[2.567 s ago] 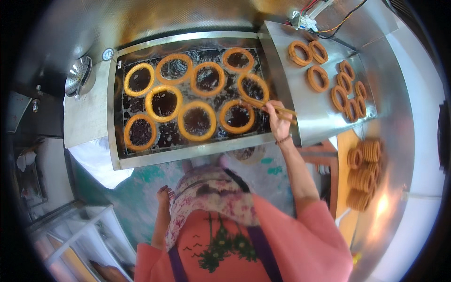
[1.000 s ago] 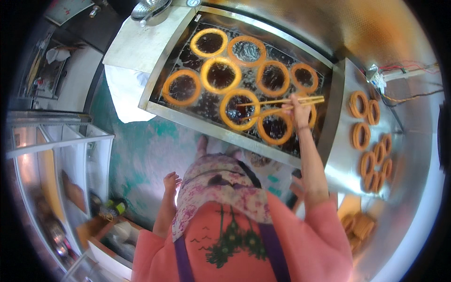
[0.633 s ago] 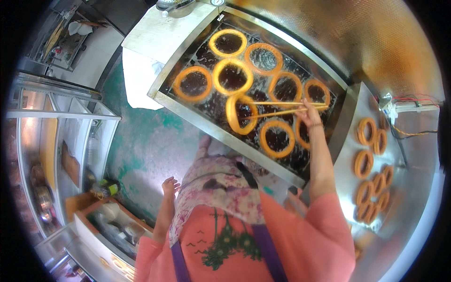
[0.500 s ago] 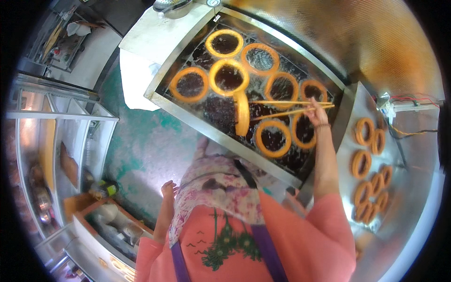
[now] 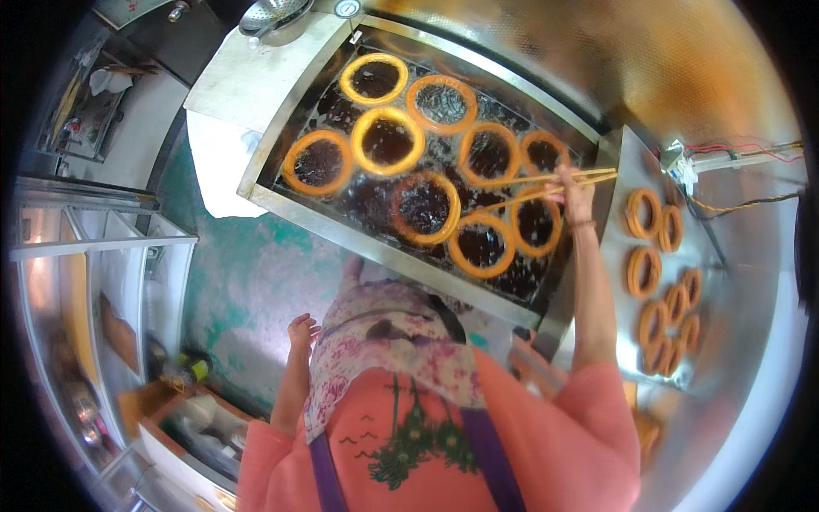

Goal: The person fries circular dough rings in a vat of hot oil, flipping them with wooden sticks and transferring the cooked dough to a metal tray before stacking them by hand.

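My right hand (image 5: 575, 196) is closed around a pair of long wooden chopsticks (image 5: 505, 203) over a deep fryer (image 5: 388, 264) of dark, bubbling oil. Their tips are spread, with no dough between them. Just left of the tips, a browned dough ring (image 5: 455, 213) lies flat in the oil. Several more rings float around it; a paler yellow ring (image 5: 416, 143) is behind and to its left. Away from the fryer, my left hand (image 5: 302, 331) hangs low beside the apron, empty, its fingers loosely curled and apart.
On the metal tray (image 5: 610, 358) at the right lie several fried rings (image 5: 643, 271). A thermometer (image 5: 347, 8) stands at the fryer's far left corner, near a metal strainer (image 5: 275, 19). Wires (image 5: 742, 205) run along the right wall. White shelving (image 5: 102, 247) stands at the left.
The ring that stood on edge at the chopsticks now lies flat in the oil, and the chopsticks have come off it. The whole view has shifted slightly.
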`<state>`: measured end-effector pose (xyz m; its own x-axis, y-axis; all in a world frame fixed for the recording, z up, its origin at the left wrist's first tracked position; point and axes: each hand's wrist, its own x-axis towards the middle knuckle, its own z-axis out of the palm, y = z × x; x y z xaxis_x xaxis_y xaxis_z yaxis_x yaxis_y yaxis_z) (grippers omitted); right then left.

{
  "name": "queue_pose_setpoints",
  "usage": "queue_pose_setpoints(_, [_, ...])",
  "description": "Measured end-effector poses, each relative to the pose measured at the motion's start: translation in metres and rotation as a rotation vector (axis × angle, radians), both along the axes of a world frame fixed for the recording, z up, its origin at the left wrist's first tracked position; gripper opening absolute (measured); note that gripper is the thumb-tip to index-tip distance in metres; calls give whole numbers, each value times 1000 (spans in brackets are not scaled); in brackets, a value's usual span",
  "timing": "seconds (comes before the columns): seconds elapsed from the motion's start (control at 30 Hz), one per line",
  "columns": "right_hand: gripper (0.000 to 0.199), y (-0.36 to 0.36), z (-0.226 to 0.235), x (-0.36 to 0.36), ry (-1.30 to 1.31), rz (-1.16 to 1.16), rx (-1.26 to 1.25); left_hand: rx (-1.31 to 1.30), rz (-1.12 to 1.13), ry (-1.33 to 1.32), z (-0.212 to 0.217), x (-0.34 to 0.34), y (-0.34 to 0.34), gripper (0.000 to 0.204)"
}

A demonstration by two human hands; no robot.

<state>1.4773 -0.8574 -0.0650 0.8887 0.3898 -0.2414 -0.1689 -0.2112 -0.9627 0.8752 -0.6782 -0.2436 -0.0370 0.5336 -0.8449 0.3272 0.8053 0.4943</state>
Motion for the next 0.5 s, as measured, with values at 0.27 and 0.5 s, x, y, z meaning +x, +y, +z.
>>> queue_pose_setpoints(0.27, [22,16,42,-55,-150,64,-54,-59,-39,-16,-12,-5,22,37])
queue_pose_setpoints(0.5, [20,35,121,-61,-342,21,-159,-65,-45,10,-24,-22,37,36])
